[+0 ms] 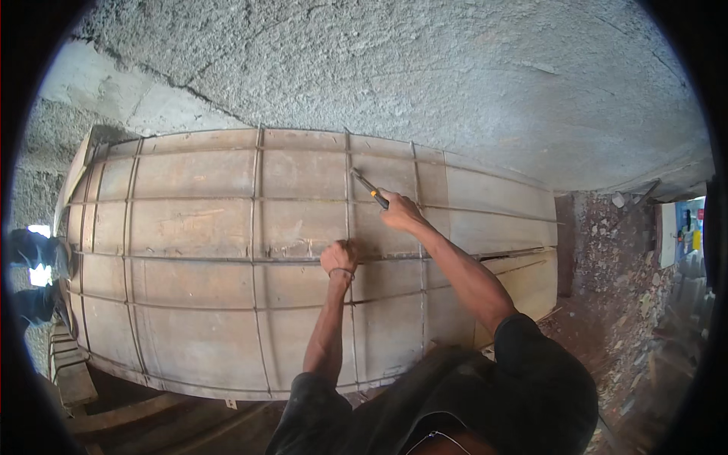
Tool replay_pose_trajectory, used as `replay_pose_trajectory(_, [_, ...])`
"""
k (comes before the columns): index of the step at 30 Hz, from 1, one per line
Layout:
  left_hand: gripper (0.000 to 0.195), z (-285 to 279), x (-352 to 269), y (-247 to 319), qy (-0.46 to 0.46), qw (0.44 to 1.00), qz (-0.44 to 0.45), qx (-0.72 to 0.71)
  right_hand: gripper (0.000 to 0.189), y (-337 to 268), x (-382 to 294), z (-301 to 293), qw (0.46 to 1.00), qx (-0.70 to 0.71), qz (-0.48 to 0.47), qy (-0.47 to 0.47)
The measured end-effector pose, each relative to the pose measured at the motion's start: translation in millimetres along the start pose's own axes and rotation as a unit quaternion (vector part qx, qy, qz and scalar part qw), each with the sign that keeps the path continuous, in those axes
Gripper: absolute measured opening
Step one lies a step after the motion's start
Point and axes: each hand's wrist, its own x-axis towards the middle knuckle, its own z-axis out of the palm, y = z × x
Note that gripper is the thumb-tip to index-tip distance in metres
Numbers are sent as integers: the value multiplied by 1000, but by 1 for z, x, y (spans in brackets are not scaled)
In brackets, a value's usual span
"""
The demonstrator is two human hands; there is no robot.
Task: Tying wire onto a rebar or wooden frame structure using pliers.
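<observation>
A grid of thin steel reinforcing bars [302, 261] lies over plywood formwork panels [193, 227]. My left hand [339, 257] is closed in a fist at a crossing of two bars, near the middle of the grid. Its fingertips are hidden beneath it, and a dark band circles the wrist. Farther up and to the right, my right hand [400, 210] grips a hand tool [367, 185] with dark handles and an orange band, apparently pincers. The tool's metal end points up and left, beside a crosswise bar [347, 170]. Whether it touches that bar I cannot tell.
A rough cement-plastered wall [398, 74] borders the far side. Another person's legs [37, 278] are at the left end of the panels. Rubble [614, 318] covers the lower ground on the right, past the panel edge. Timber pieces [131, 412] lie below at the near left.
</observation>
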Motion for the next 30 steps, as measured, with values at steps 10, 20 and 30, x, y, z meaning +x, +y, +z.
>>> replay_pose_trajectory(10, [34,-11,-1,18,12,1000,-16,-13,73,17,38,18,970,-163,-55,173])
replay_pose_trajectory(20, [33,-4,3,21,15,999,-33,0,80,14,42,27,992,-54,-4,116])
replay_pose_trajectory(30, [26,15,19,1,11,998,-55,0,51,-48,39,-43,989,-145,-7,9])
